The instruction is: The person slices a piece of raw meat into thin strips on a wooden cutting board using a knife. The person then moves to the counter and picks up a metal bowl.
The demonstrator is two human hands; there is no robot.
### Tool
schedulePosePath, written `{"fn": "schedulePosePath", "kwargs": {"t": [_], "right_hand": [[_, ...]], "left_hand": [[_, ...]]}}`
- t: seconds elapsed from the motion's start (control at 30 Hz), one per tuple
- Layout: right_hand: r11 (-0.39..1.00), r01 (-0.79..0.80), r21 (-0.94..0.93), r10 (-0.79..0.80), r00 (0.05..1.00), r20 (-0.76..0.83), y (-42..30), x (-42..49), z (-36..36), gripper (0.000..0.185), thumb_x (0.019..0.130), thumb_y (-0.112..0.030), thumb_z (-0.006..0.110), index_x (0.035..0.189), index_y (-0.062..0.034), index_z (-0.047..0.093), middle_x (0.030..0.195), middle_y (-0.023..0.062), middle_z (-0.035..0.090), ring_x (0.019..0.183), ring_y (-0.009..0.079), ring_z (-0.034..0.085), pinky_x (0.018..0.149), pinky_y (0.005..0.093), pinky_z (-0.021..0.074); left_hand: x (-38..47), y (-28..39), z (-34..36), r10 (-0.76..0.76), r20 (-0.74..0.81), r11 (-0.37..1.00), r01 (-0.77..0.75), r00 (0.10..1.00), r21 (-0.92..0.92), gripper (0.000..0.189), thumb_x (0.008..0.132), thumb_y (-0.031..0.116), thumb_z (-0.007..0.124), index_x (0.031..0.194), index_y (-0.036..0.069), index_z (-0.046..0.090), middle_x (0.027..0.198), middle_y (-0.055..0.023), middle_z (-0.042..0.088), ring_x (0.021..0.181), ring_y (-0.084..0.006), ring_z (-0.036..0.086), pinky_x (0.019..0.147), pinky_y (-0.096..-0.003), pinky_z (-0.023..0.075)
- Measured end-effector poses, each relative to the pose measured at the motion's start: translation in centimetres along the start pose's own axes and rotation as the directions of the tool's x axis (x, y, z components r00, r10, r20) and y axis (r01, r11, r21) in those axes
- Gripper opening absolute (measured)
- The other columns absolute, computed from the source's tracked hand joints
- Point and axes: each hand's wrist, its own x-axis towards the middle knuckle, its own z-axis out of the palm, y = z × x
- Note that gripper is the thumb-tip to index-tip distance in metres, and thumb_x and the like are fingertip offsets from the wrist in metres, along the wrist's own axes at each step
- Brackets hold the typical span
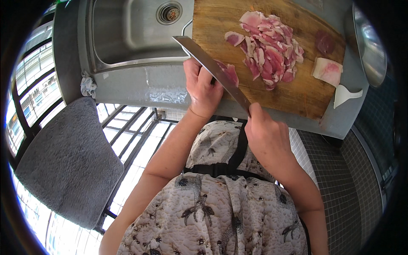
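My right hand (267, 134) grips the handle end of a broad kitchen knife (213, 65), its blade slanting up and left over the board's front left corner. My left hand (204, 86) is curled close beside the blade; whether its fingers hold anything is hidden. A piece of raw meat (230, 74) shows just past the blade, partly covered by it. On the wooden cutting board (216, 19) lies a heap of sliced raw meat with pale fat (271, 51). At the board's right edge are a pale-rinded chunk of meat (328, 70) and a dark red piece (324, 42).
Left of the board is a steel sink (140, 32) with a drain strainer (169, 13). A white plastic funnel-like tool (346, 95) and a metal bowl (371, 47) are at the right. Water wets the counter edge (165, 95). A crumpled cloth (88, 85) sits by the sink; a grey mat (73, 165) hangs on railings.
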Motion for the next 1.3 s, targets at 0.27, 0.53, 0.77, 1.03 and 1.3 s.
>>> {"fn": "schedulePosePath", "kwargs": {"t": [0.27, 0.53, 0.77, 1.03, 1.3], "right_hand": [[0.999, 0.031, 0.036, -0.032, 0.999, 0.004, 0.0, 1.8, 0.9, 0.012, 0.086, -0.007, 0.058, 0.093, -0.0036, 0.048, 0.069, 0.0190, 0.062, 0.059, 0.0404, 0.062, 0.053, 0.0499, 0.0499], [0.996, 0.065, 0.063, -0.066, 0.998, 0.022, -0.9, 4.3, 0.3, 0.015, 0.086, -0.007, 0.057, 0.096, -0.0023, 0.046, 0.064, 0.0208, 0.061, 0.061, 0.0424, 0.062, 0.056, 0.0514, 0.0497], [0.998, -0.020, 0.058, 0.017, 0.998, 0.054, 1.5, 4.6, 0.7, 0.016, 0.088, -0.009, 0.058, 0.099, -0.0010, 0.049, 0.063, 0.0210, 0.060, 0.062, 0.0414, 0.063, 0.058, 0.0506, 0.0490], [0.941, -0.001, 0.337, 0.058, 0.986, -0.159, 3.3, 2.4, -0.5, 0.018, 0.087, -0.008, 0.060, 0.102, -0.0005, 0.052, 0.064, 0.0211, 0.057, 0.061, 0.0404, 0.060, 0.054, 0.0476, 0.0443], [0.901, -0.015, 0.435, 0.083, 0.987, -0.140, 2.9, 2.4, 0.1, 0.017, 0.087, -0.006, 0.061, 0.101, 0.0000, 0.052, 0.064, 0.0214, 0.057, 0.061, 0.0406, 0.060, 0.054, 0.0469, 0.0446]], "left_hand": [[0.6, -0.3, -0.6, 0.068, 0.005, 0.998, -0.068, 0.998, 0.000, 0.021, 0.068, 0.001, 0.080, 0.083, 0.006, 0.066, 0.086, -0.0075, 0.056, 0.080, -0.0240, 0.052, 0.068, -0.0324, 0.0460], [0.8, 0.0, -0.7, 0.035, 0.046, 0.999, -0.036, 0.998, 0.012, 0.021, 0.066, -0.007, 0.073, 0.082, 0.002, 0.064, 0.091, -0.0101, 0.057, 0.081, -0.0251, 0.053, 0.069, -0.0319, 0.0471], [0.7, -0.4, -1.7, -0.015, 0.069, 1.000, 0.017, 0.997, -0.023, 0.017, 0.071, -0.008, 0.071, 0.078, 0.001, 0.058, 0.092, -0.0109, 0.057, 0.082, -0.0249, 0.058, 0.070, -0.0315, 0.0498], [0.4, -0.3, -3.0, 0.091, 0.145, 0.990, -0.105, 0.985, 0.094, 0.037, 0.068, -0.002, 0.078, 0.099, 0.002, 0.060, 0.103, -0.0124, 0.059, 0.089, -0.0275, 0.060, 0.076, -0.0343, 0.0511], [1.1, 1.3, -3.4, -0.349, 0.299, 0.895, 0.410, 0.888, -0.173, 0.024, 0.076, 0.000, 0.071, 0.099, 0.002, 0.062, 0.097, -0.0104, 0.062, 0.088, -0.0261, 0.058, 0.075, -0.0335, 0.0500]]}}
